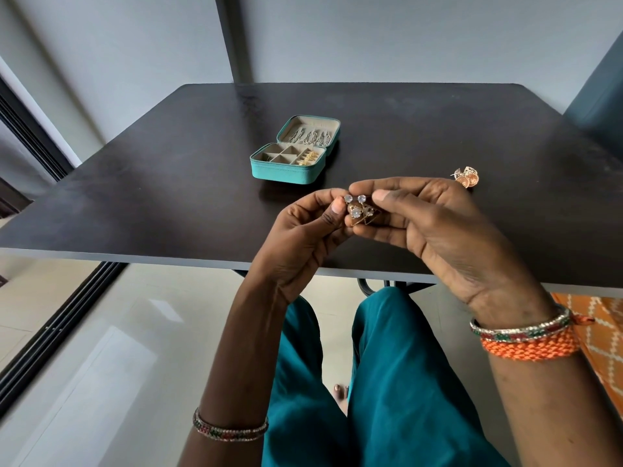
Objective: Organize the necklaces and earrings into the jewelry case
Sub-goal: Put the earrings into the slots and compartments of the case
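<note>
Pinching gold triangle earrings (360,212) between both hands' fingers: left hand (303,237), right hand (435,227) | jewelry case (293,153) open on far counter (135,197)

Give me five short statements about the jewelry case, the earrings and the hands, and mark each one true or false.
1. The teal zip-around jewelry case lies open on the dark table. True.
2. Both the left hand and the right hand hold the gold triangular earrings with clear stones. True.
3. The rose-gold round earrings sit inside the case. False: they lie on the table, to the right of the hands.
4. The case's lid is bare. False: several chains hang in it.
5. The hands rest on the case. False: they are nearer the table's front edge, apart from it.
</note>
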### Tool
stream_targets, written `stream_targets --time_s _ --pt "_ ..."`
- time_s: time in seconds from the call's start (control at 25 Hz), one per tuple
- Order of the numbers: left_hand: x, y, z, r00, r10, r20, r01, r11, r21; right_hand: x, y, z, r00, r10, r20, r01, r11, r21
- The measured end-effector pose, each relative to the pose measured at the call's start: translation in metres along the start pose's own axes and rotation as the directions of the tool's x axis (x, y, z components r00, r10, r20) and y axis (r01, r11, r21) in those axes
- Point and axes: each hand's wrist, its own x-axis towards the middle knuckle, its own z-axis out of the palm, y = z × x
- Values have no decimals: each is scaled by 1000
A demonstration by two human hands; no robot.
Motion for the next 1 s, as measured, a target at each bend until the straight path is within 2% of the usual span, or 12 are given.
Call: stream_targets --time_s 0.4,0.52,0.56,0.6,0.68,0.76,0.8,0.92,1.0 --pt "3 -2 -8 997 -3 -82 6 1000 27 14 9 3 997 73 -4 -73 997 13" --pt "8 7 -13 991 31 -132 -17 994 108 30 8 12 999 37 -12 -38 997 -68" --pt "11 14 -15 983 82 -165 -56 986 157 40 5 15 1000 20 -9 -21 995 -100" --pt "17 22 -17 961 174 -217 -125 967 223 53 1 18 1000 1 2 0 993 -120" --pt "33 43 -27 841 405 -359 -268 888 373 85 -8 22 999 -41 16 43 994 -102" --pt "59 63 -47 729 517 -449 -283 825 489 119 -13 26 997 -83 -4 82 993 -90" --pt "74 70 -59 711 529 -463 -238 801 550 136 -14 28 995 -102 -14 100 989 -108" --pt "120 79 -93 773 470 -426 -17 687 726 177 -5 36 993 -119 -18 112 965 -236" --pt "135 75 -99 842 380 -383 54 648 760 197 3 41 991 -134 -18 118 924 -363"
